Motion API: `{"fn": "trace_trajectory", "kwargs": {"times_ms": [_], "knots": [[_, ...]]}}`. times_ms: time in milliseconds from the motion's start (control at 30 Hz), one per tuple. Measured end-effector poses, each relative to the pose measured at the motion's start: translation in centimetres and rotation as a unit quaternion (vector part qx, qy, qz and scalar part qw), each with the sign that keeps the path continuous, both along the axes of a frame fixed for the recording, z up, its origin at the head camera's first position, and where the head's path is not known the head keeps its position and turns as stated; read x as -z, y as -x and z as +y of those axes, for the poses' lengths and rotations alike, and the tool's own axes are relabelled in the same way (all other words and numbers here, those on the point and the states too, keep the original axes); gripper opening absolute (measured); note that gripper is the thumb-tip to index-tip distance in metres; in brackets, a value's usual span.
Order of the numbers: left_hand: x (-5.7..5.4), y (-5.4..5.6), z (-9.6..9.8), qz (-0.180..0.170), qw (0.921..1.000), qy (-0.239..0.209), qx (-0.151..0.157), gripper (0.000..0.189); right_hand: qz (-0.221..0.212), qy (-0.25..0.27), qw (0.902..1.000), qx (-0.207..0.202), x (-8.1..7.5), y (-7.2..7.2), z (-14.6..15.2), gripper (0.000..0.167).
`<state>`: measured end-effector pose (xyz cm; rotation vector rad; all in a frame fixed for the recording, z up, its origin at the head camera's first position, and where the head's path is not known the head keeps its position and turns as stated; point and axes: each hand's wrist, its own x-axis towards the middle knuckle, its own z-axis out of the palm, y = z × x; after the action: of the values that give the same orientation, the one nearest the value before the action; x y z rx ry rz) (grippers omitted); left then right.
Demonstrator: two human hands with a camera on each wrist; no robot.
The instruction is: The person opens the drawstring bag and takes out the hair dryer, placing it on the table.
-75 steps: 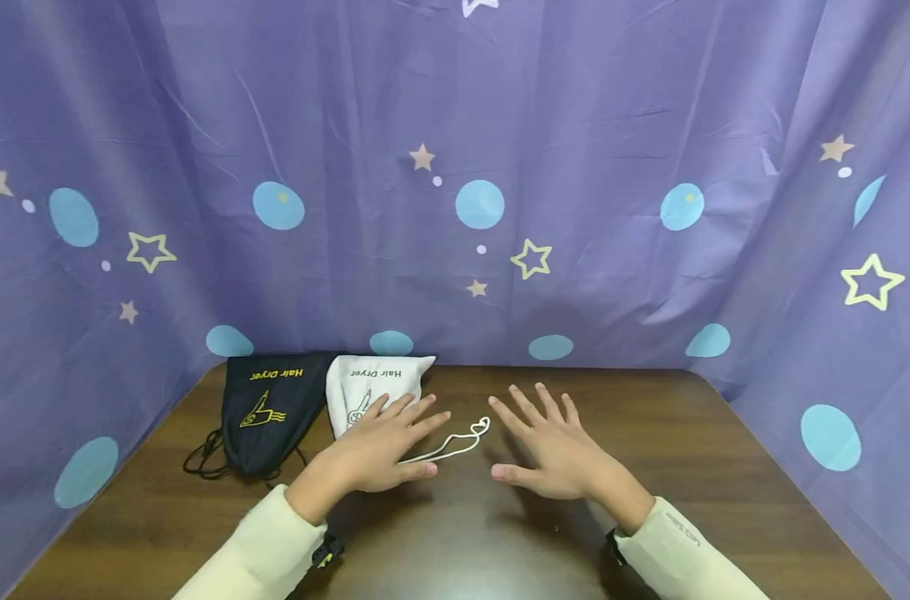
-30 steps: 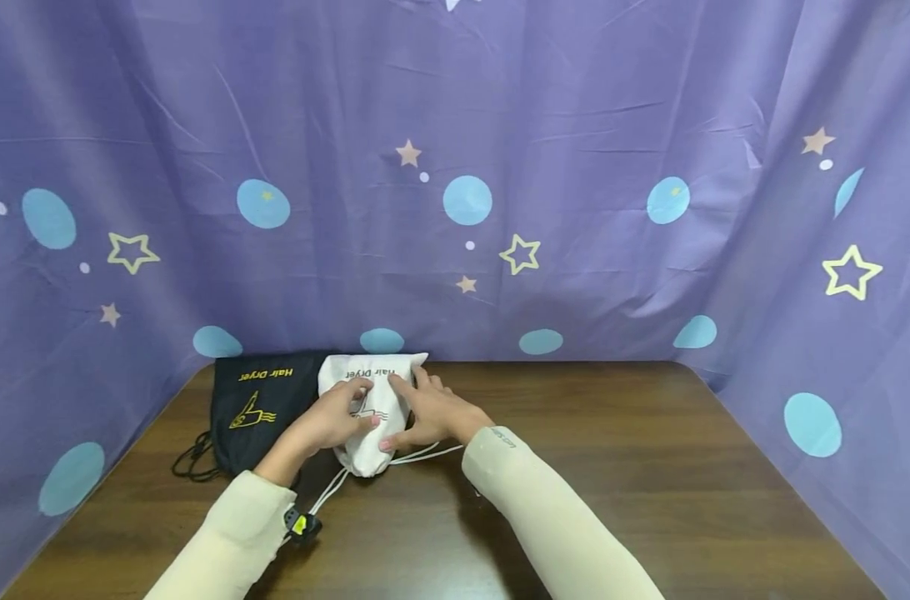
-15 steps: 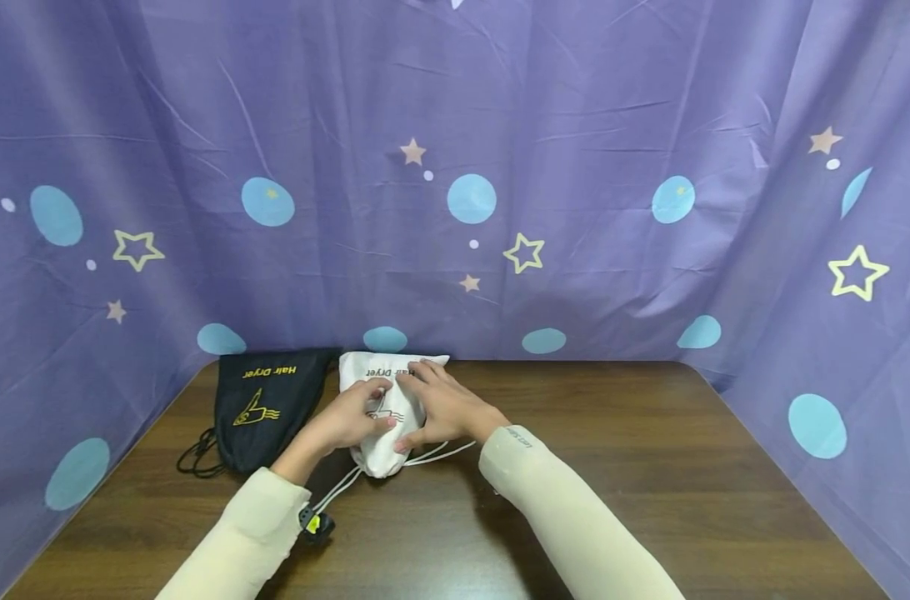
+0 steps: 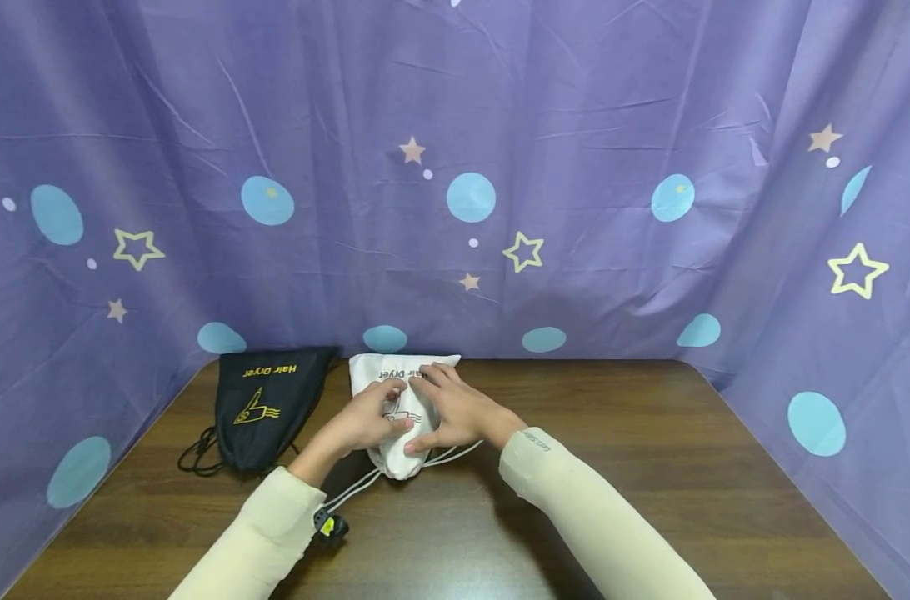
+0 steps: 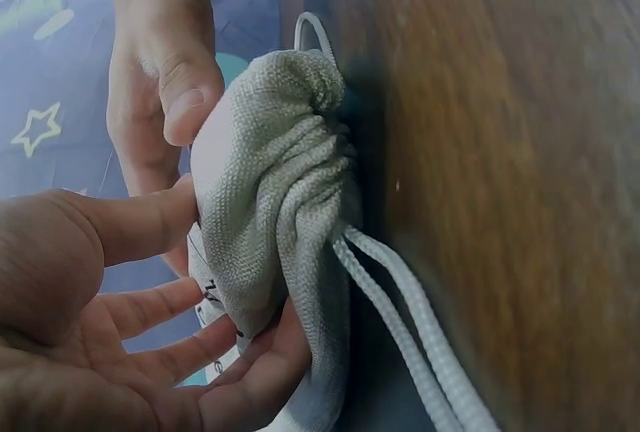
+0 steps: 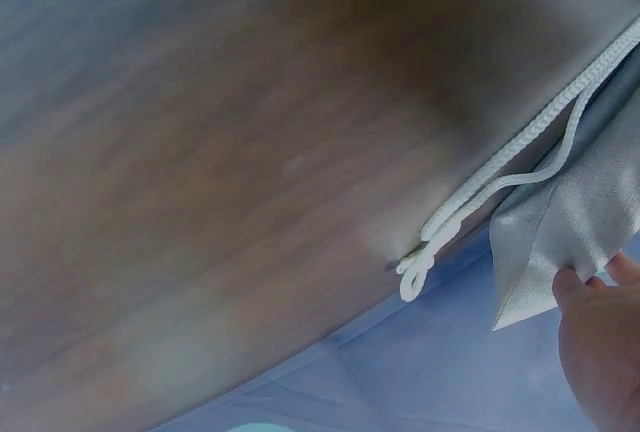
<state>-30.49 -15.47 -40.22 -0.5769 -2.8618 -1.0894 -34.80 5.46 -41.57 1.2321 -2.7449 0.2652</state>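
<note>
A white drawstring bag [image 4: 404, 465] printed "Hair Dryer" lies at the back of the table, its gathered mouth toward me. My left hand [image 4: 365, 417] grips its left side, and my right hand [image 4: 458, 408] holds the right side. In the left wrist view, the left thumb and fingers curve around the bulging bag [image 5: 265, 172], and the right hand [image 5: 165, 72] is on its far side. White cords [image 5: 410, 322] trail from both sides of the mouth. The right wrist view shows right fingertips on the bag's cloth [image 6: 560, 232] by a corner. What fills the bag is hidden.
A black drawstring bag [image 4: 267, 404] with yellow "Hair Dryer" print lies to the left, its black cord [image 4: 200, 454] loose beside it. Brown wooden table [image 4: 635, 467] extends to the right. A purple curtain [image 4: 590, 275] with stars and dots hangs along the back and sides.
Both hands came in from above the table and took hold of the white bag. Since then the bag has shifted right, away from the black bag, which stays put.
</note>
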Motion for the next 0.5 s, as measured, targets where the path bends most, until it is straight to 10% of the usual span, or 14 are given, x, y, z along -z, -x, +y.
{"fn": "trace_trajectory", "kwargs": {"times_ms": [500], "knots": [[-0.1, -0.2, 2.9, -0.002, 1.0000, 0.008, 0.003, 0.059, -0.002, -0.002, 1.0000, 0.002, 0.2, -0.6, 3.2, 0.114]]}}
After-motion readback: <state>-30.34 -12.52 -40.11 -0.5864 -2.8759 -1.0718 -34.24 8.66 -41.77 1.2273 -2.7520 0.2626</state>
